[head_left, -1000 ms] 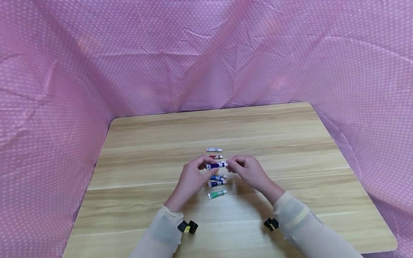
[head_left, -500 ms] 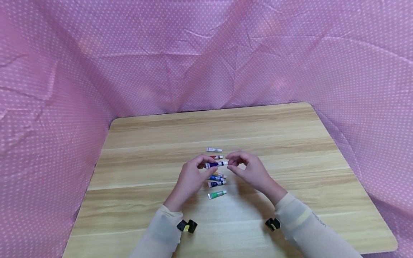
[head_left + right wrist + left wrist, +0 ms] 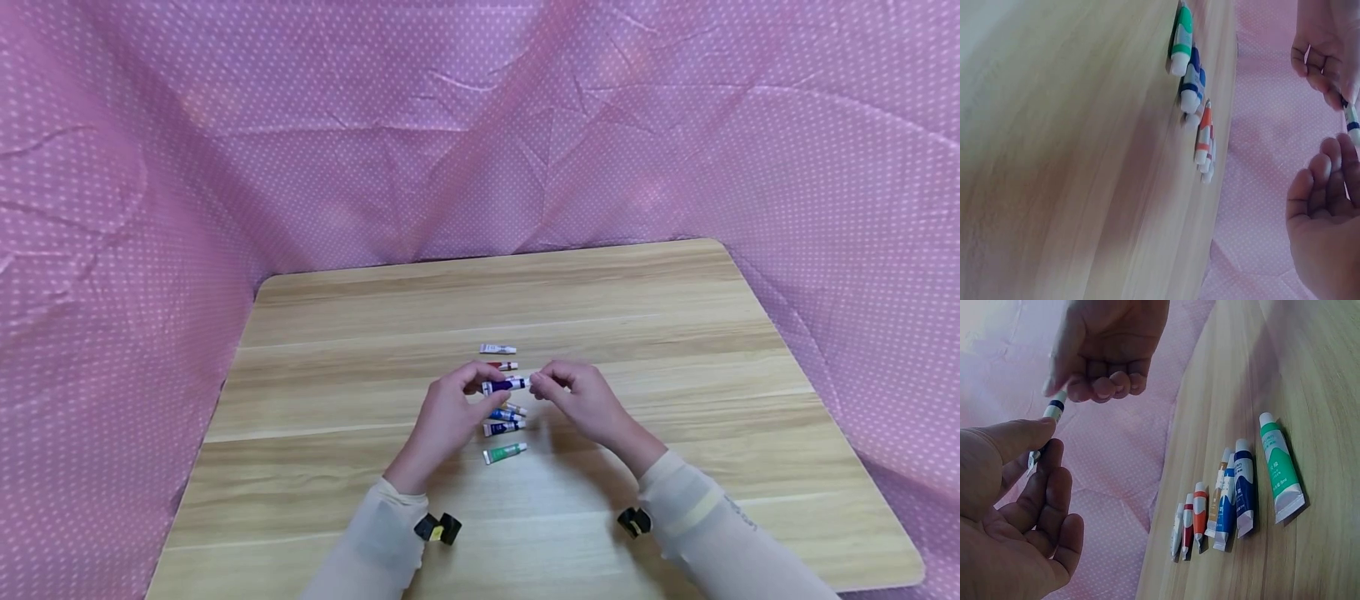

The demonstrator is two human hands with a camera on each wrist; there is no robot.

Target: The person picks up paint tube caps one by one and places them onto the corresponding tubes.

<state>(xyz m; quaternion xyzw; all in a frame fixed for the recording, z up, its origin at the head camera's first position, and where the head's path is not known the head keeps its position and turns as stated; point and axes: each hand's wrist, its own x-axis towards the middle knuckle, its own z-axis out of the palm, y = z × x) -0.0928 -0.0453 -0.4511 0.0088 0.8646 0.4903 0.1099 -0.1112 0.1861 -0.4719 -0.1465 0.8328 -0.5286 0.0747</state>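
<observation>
My left hand (image 3: 453,408) pinches a small dark purple paint tube (image 3: 508,385) between thumb and fingers, above the table. The tube lies roughly level, its white cap (image 3: 1061,395) pointing at my right hand (image 3: 588,404). The right thumb and forefinger pinch that cap, while the other fingers curl in, as the left wrist view shows. On the table below lie more paint tubes in a column: green (image 3: 1282,472), dark blue (image 3: 1244,490), blue (image 3: 1225,509), ochre (image 3: 1215,509), orange (image 3: 1200,515), red (image 3: 1187,525) and a whitish one (image 3: 498,349). My hands partly cover some in the head view.
The wood-grain table (image 3: 337,333) has rounded corners and spreads well beyond the tubes on both sides. Pink dotted cloth (image 3: 465,150) hangs behind it and along its left and right. A black wrist-worn device (image 3: 437,528) sits by each sleeve.
My right fingers were at the cap, spread apart half a second ago, and have now closed on it again. The left hand keeps the purple tube, with only a slight shift.
</observation>
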